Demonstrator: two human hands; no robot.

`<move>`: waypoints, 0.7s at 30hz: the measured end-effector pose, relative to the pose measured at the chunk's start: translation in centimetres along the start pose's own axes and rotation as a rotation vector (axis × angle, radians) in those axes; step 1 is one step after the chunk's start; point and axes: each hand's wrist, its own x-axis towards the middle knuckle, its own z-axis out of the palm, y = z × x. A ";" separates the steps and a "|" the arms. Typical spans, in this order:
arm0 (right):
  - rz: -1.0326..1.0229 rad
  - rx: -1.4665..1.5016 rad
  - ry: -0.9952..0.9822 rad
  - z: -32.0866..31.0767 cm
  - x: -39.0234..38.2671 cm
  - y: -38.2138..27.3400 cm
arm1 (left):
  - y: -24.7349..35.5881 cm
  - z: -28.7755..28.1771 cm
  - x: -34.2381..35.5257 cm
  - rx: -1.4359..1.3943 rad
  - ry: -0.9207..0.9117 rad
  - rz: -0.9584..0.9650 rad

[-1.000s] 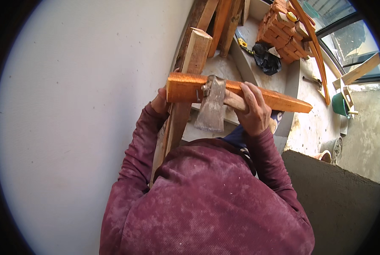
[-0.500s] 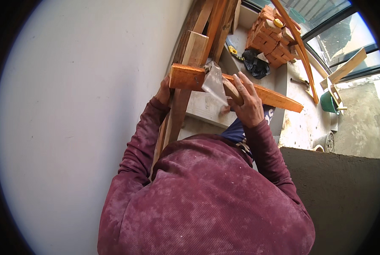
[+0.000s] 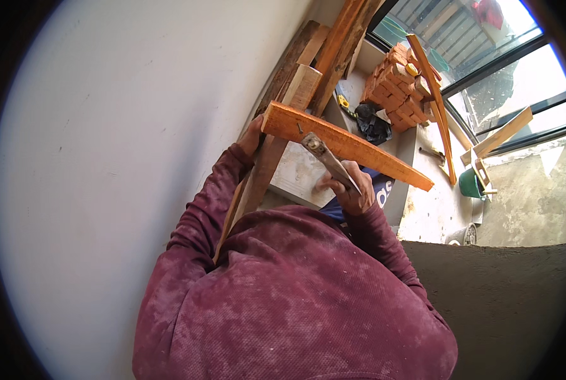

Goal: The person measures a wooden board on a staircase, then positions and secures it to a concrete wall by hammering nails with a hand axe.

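An orange-brown wooden board [image 3: 359, 151] lies crosswise over a paler upright timber [image 3: 267, 168]. A nail [image 3: 300, 128] sticks out of the board's face near its left end. My left hand [image 3: 251, 135] is closed around the joint at that end, its fingers partly hidden behind the wood. My right hand [image 3: 354, 192] is closed on a hatchet [image 3: 329, 162], whose blunt metal end points up-left, just below the nail and apart from it. The hatchet's handle is mostly hidden by the hand.
A white wall [image 3: 118, 158] runs along my left. More long timbers [image 3: 339, 54] lean beyond the joint. Stacked red bricks [image 3: 397, 85], a black plastic bag [image 3: 373, 125], a yellow-handled saw [image 3: 342, 102] and a green bucket [image 3: 470, 183] stand farther off, near a window [image 3: 485, 76].
The hatchet has swung down and right off the board, uncovering the nail. My right hand has lowered with it. The view has shifted slightly; my left hand keeps its place on the wood.
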 end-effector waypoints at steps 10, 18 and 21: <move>-0.113 -0.181 0.087 -0.5 -0.6 -0.2 | -1.8 -2.1 1.5 0.071 0.044 0.018; -0.010 -0.341 0.044 -0.9 0.5 0.3 | -1.2 1.1 0.9 0.226 0.109 -0.057; -0.087 -0.304 0.076 -1.6 0.9 -0.8 | -0.7 1.2 0.7 0.263 0.194 -0.009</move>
